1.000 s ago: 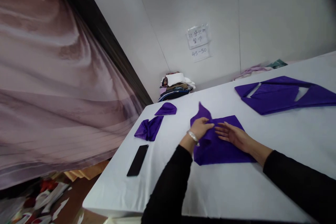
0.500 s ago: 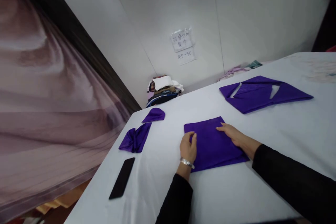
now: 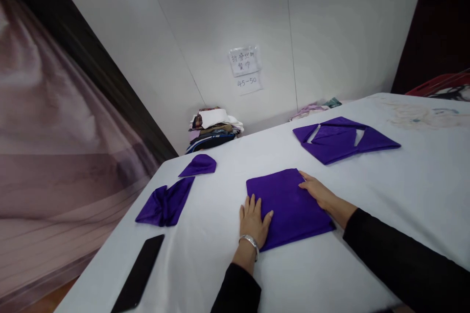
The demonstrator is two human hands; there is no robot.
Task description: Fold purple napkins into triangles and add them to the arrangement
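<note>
Illumination is moderately dim and diffuse. The desk [image 3: 205,254] carries faint, soft-edged shadows. Wide-angle distortion stretches the curtain [image 3: 44,195] at the left edge; its detail is blurred.

pink curtain [image 3: 55,181]: left | clothes pile [image 3: 213,129]: by wall [image 3: 227,5] | paper signs [image 3: 245,66]: on wall

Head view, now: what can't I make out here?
Head view:
Folded purple cloth: part of its left edge, hidden by the left hand.
Right hand: some fingers, hidden by the hand itself; grip unclear.
Red object: cut off by right edge.
Pale marks: too blurred to identify.
</note>
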